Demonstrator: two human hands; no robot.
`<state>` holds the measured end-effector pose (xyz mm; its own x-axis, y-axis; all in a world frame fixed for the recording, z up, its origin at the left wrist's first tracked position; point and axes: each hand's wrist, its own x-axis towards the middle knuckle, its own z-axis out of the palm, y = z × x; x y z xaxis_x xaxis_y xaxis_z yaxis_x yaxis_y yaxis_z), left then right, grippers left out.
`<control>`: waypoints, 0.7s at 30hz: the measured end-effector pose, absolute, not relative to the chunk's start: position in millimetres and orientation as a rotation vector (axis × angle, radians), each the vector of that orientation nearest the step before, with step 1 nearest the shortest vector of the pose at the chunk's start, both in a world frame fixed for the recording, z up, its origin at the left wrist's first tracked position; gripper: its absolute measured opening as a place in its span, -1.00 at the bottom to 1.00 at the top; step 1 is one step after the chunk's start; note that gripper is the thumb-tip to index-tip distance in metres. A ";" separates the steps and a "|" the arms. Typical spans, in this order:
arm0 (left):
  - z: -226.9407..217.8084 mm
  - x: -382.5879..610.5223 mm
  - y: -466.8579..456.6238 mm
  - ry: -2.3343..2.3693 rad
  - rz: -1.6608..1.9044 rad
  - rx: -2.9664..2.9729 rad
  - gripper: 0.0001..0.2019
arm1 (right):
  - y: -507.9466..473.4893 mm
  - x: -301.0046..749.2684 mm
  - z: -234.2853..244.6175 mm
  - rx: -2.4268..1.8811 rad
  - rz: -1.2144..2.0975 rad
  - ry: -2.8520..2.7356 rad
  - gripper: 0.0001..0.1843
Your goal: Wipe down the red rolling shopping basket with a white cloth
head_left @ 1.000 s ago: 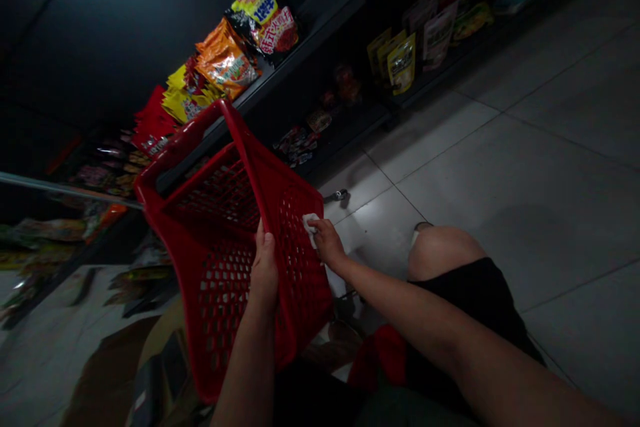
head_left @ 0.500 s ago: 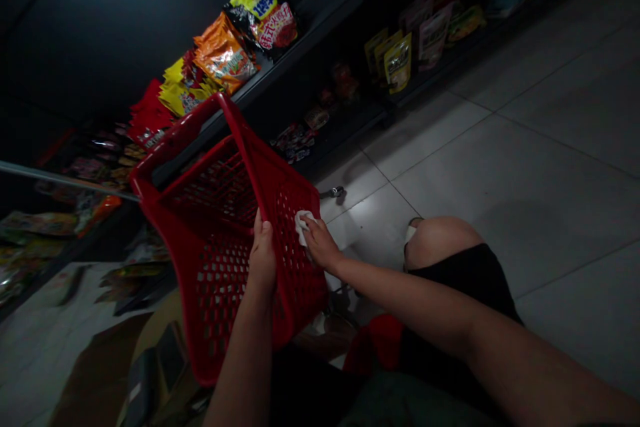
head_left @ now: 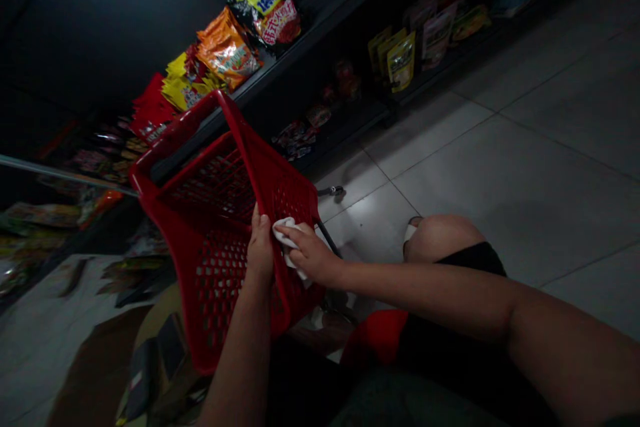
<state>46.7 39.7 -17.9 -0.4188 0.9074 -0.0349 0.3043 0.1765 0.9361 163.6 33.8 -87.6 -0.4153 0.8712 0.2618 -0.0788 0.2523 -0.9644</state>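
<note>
A red plastic shopping basket (head_left: 179, 240) with perforated walls and a handle at its far end stands tilted in view before me. My left hand (head_left: 261, 248) is closed over the rim of its right-hand wall, the thumb on top. Against the outer face of that same wall, my right hand (head_left: 311, 255) presses a crumpled white cloth (head_left: 287, 233). Part of the cloth shows below the fingers too. The left hand's fingertips are hidden behind the rim.
Dark shelves (head_left: 325, 17) with bagged snacks (head_left: 227, 50) run behind the basket. Yellow pouches (head_left: 401, 61) stand on the lower shelf. A wheeled metal leg (head_left: 331, 191) juts out over the tiled floor (head_left: 450, 153). Dark phone-like objects (head_left: 140, 373) lie at lower left.
My right hand has moved left with the cloth along the basket's outer wall, closer to the rim and my left hand. The left hand keeps its hold.
</note>
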 end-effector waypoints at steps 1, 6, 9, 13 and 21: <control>-15.8 48.6 38.8 1.843 1.227 1.146 -0.40 | 29.5 167.5 -96.0 -0.719 1.309 -1.648 -0.29; -9.9 56.4 36.6 1.838 1.223 1.123 -0.40 | 36.3 180.1 -145.9 -0.883 1.435 -1.665 -0.35; -11.3 56.3 37.0 1.813 1.241 1.121 -0.41 | 42.4 179.4 -137.9 -0.908 1.503 -1.618 -0.42; -15.8 51.1 37.6 1.799 1.230 1.154 -0.40 | 38.6 175.0 -102.3 -0.709 1.325 -1.616 -0.39; -17.7 49.9 34.6 1.783 1.238 1.174 -0.41 | 46.4 174.4 -164.0 -1.070 1.622 -1.499 -0.55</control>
<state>49.9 34.6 -17.7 -0.3782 0.9254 -0.0258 0.2988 0.1484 0.9427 174.4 46.4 -164.0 -0.4357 0.8916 -0.1232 0.0524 -0.1115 -0.9924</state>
